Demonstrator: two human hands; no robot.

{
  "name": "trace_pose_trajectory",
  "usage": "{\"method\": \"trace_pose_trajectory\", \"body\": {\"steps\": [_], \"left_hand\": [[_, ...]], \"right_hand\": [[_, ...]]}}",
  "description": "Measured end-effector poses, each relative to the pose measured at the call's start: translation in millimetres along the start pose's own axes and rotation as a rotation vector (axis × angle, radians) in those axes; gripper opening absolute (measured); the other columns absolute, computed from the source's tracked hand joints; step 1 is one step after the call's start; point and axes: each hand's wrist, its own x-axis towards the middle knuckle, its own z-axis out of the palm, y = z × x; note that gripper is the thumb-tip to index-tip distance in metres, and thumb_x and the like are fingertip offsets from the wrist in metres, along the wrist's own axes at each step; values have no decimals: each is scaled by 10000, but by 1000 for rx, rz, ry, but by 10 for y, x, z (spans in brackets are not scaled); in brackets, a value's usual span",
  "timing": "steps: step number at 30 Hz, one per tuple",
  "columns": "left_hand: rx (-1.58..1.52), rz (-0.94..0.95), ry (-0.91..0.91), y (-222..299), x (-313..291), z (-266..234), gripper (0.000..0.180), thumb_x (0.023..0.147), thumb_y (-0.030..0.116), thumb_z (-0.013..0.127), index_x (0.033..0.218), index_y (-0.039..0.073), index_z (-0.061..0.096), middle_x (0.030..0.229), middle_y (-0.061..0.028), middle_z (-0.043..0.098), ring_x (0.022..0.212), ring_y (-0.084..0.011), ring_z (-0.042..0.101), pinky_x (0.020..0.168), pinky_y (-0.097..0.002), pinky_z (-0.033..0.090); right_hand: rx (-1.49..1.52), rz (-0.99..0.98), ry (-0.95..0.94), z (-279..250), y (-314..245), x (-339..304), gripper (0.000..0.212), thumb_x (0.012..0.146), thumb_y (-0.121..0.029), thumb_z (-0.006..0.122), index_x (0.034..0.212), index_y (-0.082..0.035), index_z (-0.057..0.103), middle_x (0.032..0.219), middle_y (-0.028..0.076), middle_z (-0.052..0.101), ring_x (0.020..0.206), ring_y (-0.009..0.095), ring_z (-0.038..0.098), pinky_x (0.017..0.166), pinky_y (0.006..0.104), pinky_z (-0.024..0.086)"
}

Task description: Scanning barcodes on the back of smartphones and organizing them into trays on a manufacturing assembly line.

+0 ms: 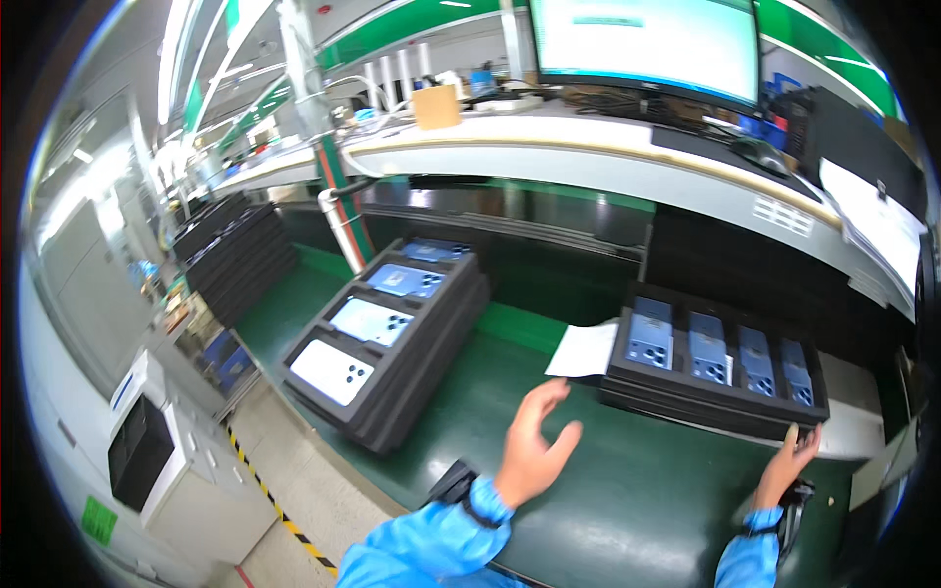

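My left hand (534, 446) hovers over the green bench, thumb and fingers apart, holding nothing. It is closest to a white paper sheet (585, 350) and the left end of the right-hand black foam tray (686, 406). Several blue phones (708, 345), backs up with dark camera lenses, lie in that tray's slots. At the tray's front right corner is my right hand (787, 468), fingers stretched out and nothing visible in them; whether it touches the tray I cannot tell. To the left stands a stack of black trays (417, 387), its top one bearing several pale-blue phones (366, 320).
Above the bench (608, 470), a shelf (549, 137) carries a monitor (647, 44), a mouse (759, 155) and cables. More black trays (240, 260) are stacked at far left. A post (333, 186) rises behind the left stack. A white cabinet (201, 480) stands on the floor.
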Motion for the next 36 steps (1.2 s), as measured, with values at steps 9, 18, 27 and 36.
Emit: {"method": "trace_pose_trajectory", "body": {"steps": [9, 18, 27, 36], "left_hand": [[635, 155, 868, 590, -516, -2592, 486, 868, 29, 597, 1337, 20, 472, 1261, -138, 558, 1198, -254, 542, 1033, -387, 432], [404, -262, 950, -63, -48, -3614, 338, 892, 156, 662, 1172, -21, 596, 1077, -118, 643, 995, -200, 585, 886, -332, 466], [349, -152, 882, 263, -913, -2413, 316, 970, 193, 669, 1186, 29, 506, 1120, -77, 555, 1031, -143, 522, 851, -310, 462], [-519, -478, 935, 744, -997, -1463, 785, 968, 353, 705, 1530, 155, 194, 1336, -136, 443, 1176, -302, 520, 858, -548, 557]], "right_hand": [[226, 355, -892, 214, -804, -1259, 56, 982, -39, 621, 1026, -16, 648, 900, 57, 682, 801, 114, 646, 750, 262, 534], [296, 537, -1494, 520, -1336, -2034, 138, 972, -48, 660, 1097, 6, 684, 992, 71, 730, 898, 127, 697, 840, 277, 557], [366, 675, -1685, 1069, -1844, -2341, 437, 1056, -265, 591, 1430, -48, 528, 1239, 141, 671, 1041, 178, 675, 913, 335, 554], [404, 791, -1815, 1738, -2576, -2934, 685, 1019, -430, 602, 1541, -59, 359, 1244, 145, 652, 910, 227, 705, 812, 352, 584]]}}
